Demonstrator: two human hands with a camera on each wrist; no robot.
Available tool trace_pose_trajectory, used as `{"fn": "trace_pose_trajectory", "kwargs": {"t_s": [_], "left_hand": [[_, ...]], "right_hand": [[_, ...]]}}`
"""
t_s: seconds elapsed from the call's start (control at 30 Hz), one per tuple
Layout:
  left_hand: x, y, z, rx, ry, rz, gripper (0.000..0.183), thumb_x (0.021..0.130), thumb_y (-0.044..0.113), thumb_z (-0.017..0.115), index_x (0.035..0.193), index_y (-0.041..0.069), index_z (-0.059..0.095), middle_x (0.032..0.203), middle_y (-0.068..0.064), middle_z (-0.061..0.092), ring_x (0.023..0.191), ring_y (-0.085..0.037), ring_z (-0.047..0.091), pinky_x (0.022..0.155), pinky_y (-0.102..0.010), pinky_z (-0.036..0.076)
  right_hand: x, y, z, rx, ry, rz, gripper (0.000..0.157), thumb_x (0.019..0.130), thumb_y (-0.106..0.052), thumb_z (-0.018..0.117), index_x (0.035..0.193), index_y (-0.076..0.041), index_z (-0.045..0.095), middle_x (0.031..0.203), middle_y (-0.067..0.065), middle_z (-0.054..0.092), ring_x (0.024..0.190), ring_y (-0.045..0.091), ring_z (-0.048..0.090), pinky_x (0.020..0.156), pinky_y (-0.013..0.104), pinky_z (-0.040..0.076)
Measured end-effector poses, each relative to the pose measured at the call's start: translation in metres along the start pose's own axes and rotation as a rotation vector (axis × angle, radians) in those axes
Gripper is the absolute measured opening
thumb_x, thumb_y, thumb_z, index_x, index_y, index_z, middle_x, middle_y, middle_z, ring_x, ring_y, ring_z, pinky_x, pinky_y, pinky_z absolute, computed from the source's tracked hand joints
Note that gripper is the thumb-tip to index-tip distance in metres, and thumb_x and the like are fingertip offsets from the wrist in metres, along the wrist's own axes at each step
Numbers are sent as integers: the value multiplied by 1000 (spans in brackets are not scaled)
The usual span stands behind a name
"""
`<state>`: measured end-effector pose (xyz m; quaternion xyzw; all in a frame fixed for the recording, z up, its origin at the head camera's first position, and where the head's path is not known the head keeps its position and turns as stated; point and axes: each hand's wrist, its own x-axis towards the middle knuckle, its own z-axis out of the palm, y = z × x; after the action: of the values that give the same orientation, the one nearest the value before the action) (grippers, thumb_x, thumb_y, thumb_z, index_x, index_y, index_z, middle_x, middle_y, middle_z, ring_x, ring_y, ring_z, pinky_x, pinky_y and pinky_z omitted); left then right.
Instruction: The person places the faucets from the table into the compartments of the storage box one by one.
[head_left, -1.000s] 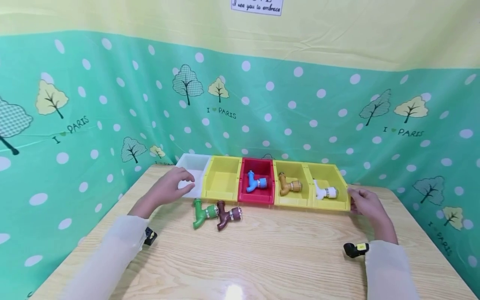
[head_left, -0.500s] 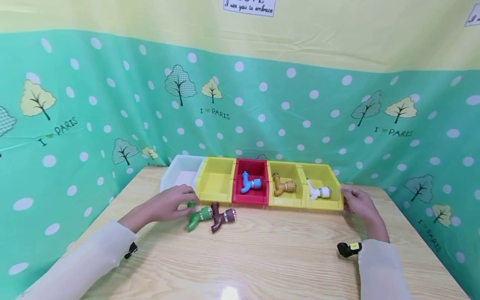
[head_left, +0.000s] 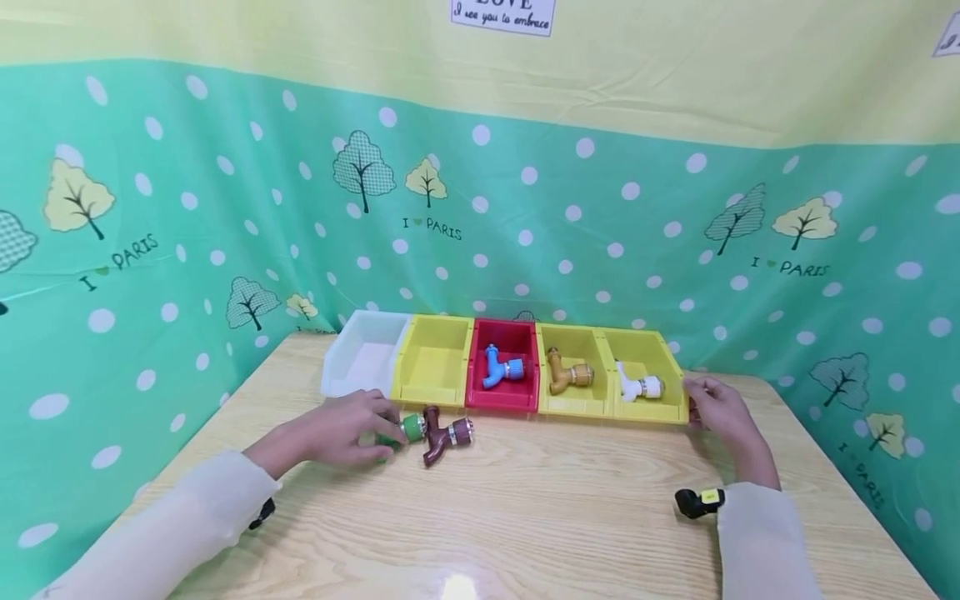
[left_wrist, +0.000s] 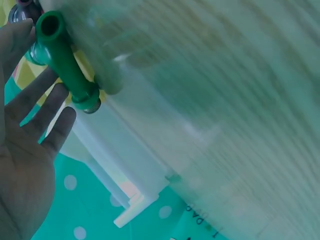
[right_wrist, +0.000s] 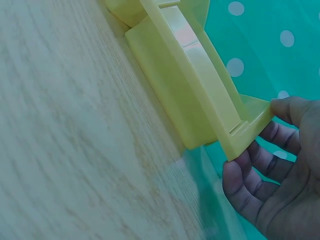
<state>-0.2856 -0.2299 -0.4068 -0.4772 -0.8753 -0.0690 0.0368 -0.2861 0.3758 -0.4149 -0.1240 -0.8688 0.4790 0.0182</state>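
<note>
In the head view my left hand reaches over a green tap and covers most of it. The left wrist view shows my thumb and index finger on either side of the green tap's body, pinching it close over the tabletop, my other fingers spread loosely. A dark brown tap lies right beside it. My right hand grips the end wall of the rightmost yellow bin, thumb on the outer edge and fingers curled below it. That bin contains a white tap.
A joined row of bins runs along the back of the wooden table: a white bin, a yellow bin, a red bin with a blue tap, and another yellow bin with an orange-brown tap. A patterned curtain hangs behind.
My left hand has come down from above the white bin, toward the front, onto the green tap. My right hand keeps its hold on the bin's end. The head view has shifted slightly.
</note>
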Motion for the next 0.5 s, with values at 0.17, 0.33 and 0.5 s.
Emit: {"fn": "trace_pose_trajectory", "kwargs": {"t_s": [0.17,0.33,0.5], "left_hand": [[1,1,4,30,-52,-4,23,98,40,67,120,38,75,127,6,64,114,-16,53,93,-43,47],[2,3,7,81,-98,5,18,100,41,63,116,38,70,124,6,60,113,-17,51,95,-46,45],[5,5,10,156,-102,31,13,102,42,59,113,37,64,117,6,55,108,-17,49,92,-42,43]], "right_hand": [[0,1,2,2,6,-19,49,109,-47,37,117,-1,52,110,17,52,91,25,56,71,31,57],[0,1,2,13,7,-20,50,109,-47,38,120,0,52,108,16,52,89,24,57,71,32,56],[1,2,0,15,8,-14,50,109,-47,38,121,-1,52,108,16,52,89,24,57,71,32,56]]}}
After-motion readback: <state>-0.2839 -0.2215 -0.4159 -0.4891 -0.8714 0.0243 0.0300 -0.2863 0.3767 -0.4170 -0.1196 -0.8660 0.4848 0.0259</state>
